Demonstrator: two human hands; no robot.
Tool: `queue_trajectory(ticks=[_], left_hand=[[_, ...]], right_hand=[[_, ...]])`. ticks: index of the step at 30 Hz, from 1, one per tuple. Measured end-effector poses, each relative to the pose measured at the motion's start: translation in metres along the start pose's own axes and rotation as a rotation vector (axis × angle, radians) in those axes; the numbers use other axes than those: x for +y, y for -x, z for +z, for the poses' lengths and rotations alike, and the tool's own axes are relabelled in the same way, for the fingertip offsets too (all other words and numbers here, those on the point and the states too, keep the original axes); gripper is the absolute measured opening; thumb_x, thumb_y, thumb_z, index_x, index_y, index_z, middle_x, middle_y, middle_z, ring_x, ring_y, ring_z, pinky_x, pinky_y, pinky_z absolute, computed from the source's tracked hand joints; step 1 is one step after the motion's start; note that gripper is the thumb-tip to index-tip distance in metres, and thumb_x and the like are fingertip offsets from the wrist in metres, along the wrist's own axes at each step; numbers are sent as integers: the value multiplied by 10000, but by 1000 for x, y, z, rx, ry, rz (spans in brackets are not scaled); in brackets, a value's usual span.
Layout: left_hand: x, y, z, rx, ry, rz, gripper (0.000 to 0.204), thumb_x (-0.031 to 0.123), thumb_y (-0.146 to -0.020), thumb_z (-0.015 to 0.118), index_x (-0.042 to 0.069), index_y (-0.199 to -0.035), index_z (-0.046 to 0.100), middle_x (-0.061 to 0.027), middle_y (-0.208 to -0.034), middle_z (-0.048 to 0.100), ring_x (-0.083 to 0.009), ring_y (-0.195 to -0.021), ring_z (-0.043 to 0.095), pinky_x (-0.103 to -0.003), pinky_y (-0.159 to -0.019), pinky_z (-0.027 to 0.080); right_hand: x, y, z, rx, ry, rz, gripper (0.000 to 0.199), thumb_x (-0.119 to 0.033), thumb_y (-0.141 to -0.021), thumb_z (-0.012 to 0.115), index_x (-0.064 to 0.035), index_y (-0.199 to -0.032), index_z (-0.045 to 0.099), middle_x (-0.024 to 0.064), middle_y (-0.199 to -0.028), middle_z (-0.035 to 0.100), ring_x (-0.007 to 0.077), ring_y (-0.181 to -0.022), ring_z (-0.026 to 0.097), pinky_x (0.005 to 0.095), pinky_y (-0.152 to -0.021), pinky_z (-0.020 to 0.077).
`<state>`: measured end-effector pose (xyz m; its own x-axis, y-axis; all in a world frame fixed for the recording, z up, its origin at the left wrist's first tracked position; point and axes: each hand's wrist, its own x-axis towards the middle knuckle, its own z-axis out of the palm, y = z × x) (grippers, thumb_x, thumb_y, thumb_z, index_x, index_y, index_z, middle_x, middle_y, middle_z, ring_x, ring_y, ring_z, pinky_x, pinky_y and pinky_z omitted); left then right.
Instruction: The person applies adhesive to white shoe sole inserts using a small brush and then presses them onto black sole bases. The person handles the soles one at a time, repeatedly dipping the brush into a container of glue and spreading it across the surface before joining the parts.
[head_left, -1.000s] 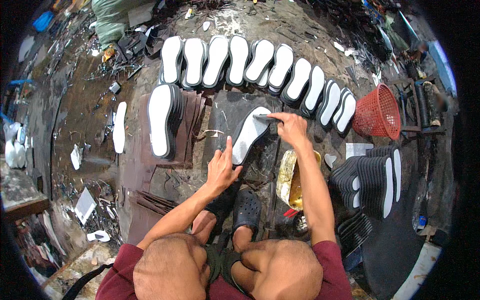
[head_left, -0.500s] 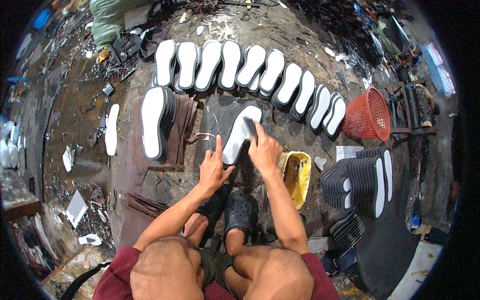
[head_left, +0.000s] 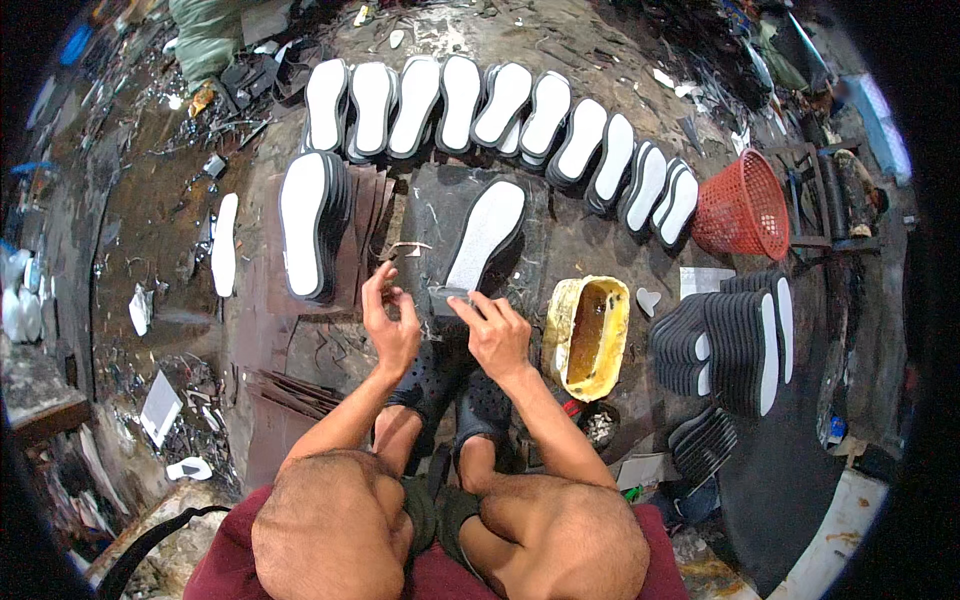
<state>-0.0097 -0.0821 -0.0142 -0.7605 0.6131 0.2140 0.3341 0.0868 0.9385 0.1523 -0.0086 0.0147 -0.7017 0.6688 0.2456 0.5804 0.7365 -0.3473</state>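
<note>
A single shoe sole (head_left: 490,232), white on top with a dark edge, lies tilted on a dark board (head_left: 432,215) in front of me. My right hand (head_left: 499,338) pinches a flat dark spreader (head_left: 452,298) at the sole's near, heel end. Left of the heel, my left hand (head_left: 392,328) is raised with fingers bent and apart; nothing is in it, and it does not touch the sole. Right of my right hand stands a yellow tub (head_left: 610,372) holding a brown liquid.
Stacked white-topped soles (head_left: 415,105) form an arc beyond the board. Another stack (head_left: 304,225) rests on brown sheets (head_left: 360,235) at left. A red basket (head_left: 742,212) and rows of dark soles (head_left: 735,350) stand at right. Scraps litter the floor.
My right hand has drawn the spreader from the sole's upper part down to its heel. My left hand has come off the sole, moving left and nearer to me.
</note>
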Motion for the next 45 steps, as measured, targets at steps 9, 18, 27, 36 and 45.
queue_trajectory(ticks=[9,18,27,36,45], left_hand=[[2,-16,15,-196,-84,20,564,18,-907,664,21,-1449,510,-172,-1159,675,-262,-947,656,-356,-898,531],[32,-41,34,-474,-210,25,1217,174,-661,852,-2,-1611,112,-214,-1219,611,-362,-1090,534,-457,-1012,449],[-6,-285,61,2,-538,51,1090,226,-668,868,-11,-1550,275,-259,-1159,647,-430,-1119,554,-485,-1029,429],[-71,-272,62,125,-553,176,647,16,-763,668,-40,-1394,537,-382,-1510,368,-522,-1288,485,-485,-1118,409],[-18,-107,52,-304,-61,306,394,90,-815,769,46,-1201,705,-219,-1373,607,-349,-1270,598,-431,-1083,467]], right_hand=[[-20,7,-74,313,-325,199,509,40,-749,682,-124,-1229,720,107,-1148,737,301,-973,698,402,-868,557],[28,-4,-100,617,-400,464,276,-57,-960,670,52,-1214,678,154,-1103,722,250,-993,679,368,-886,528],[35,8,-99,611,-467,574,306,-69,-934,704,77,-1201,670,183,-1085,738,258,-927,708,373,-866,536],[47,24,-117,562,-405,624,284,-58,-979,662,85,-1219,609,107,-1090,703,164,-936,631,306,-845,501],[100,60,-125,343,-519,842,361,-61,-921,680,56,-1256,609,223,-1083,731,266,-1013,717,376,-898,536]])
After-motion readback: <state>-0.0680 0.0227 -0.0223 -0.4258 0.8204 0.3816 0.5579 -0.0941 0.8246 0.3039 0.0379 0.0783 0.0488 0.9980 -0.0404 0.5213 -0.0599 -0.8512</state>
